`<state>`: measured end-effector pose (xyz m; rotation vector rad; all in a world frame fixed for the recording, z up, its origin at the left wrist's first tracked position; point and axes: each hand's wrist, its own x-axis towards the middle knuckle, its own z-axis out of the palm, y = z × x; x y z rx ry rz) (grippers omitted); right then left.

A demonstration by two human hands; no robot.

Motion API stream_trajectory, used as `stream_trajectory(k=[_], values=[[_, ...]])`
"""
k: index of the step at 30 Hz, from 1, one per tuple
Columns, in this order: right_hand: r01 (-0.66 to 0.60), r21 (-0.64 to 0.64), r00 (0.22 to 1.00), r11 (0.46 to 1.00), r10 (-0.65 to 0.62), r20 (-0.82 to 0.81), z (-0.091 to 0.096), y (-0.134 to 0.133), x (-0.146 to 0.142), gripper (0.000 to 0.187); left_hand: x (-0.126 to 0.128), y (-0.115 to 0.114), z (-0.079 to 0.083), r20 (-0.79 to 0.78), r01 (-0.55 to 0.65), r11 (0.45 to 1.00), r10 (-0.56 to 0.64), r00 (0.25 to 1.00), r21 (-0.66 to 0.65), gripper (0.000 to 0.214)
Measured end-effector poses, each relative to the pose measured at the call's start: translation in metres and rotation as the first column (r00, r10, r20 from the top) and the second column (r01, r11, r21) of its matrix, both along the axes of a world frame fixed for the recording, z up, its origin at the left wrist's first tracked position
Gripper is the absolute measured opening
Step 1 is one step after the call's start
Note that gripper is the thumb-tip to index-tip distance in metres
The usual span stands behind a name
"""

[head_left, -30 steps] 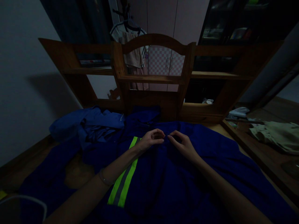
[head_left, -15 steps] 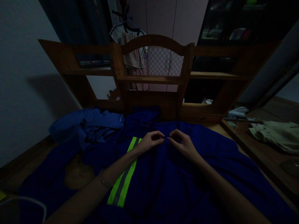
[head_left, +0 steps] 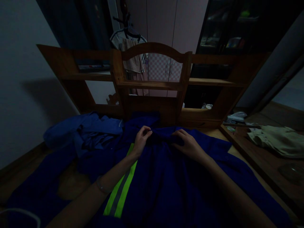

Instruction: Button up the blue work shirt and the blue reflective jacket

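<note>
A dark blue work jacket (head_left: 171, 183) with a yellow-green reflective stripe (head_left: 121, 190) lies spread on a wooden surface in dim light. My left hand (head_left: 142, 138) has its fingers curled on the cloth near the jacket's collar. My right hand (head_left: 186, 144) rests on the cloth a little to the right, fingers bent and gripping a fold. The two hands are apart, with a dark fold of collar between them.
A lighter blue garment (head_left: 83, 131) lies crumpled at the left. A wooden headboard with shelves (head_left: 152, 85) rises just behind the jacket. A pale garment (head_left: 275, 139) lies on the wooden ledge at right. Clothes hang on a hanger (head_left: 130, 53) behind.
My hands were pinching together at one spot near the collar. They have since parted, the left moving left and the right moving right along the collar. The camera tilted down slightly.
</note>
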<state>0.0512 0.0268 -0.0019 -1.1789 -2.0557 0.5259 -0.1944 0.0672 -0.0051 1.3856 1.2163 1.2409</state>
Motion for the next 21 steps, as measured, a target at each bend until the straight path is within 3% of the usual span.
stream_trajectory(k=[6,10,15,18,21], values=[[0.0,0.006,0.999,1.0,0.001,-0.048,-0.002,0.002,0.007,0.03,-0.018,0.015,-0.005,0.231,-0.245,0.969,0.247,0.941,-0.041,0.021],[-0.019,0.009,0.999,1.0,0.019,-0.05,-0.017,-0.002,-0.011,0.029,-0.02,0.014,-0.005,0.162,-0.342,0.94,0.337,0.928,0.003,0.024],[0.053,0.004,0.993,0.999,-0.052,-0.103,-0.028,-0.006,-0.028,0.015,0.004,-0.009,0.01,-0.149,-0.202,0.947,0.244,0.958,0.25,0.037],[0.097,-0.045,0.967,0.994,-0.105,-0.233,-0.025,-0.008,-0.028,0.011,0.019,-0.026,0.02,-0.398,-0.052,0.896,0.248,0.883,0.441,0.04],[0.103,-0.123,0.917,0.987,-0.142,-0.372,-0.019,-0.008,-0.023,0.012,0.026,-0.037,0.023,-0.557,0.151,0.859,0.174,0.812,0.489,0.036]])
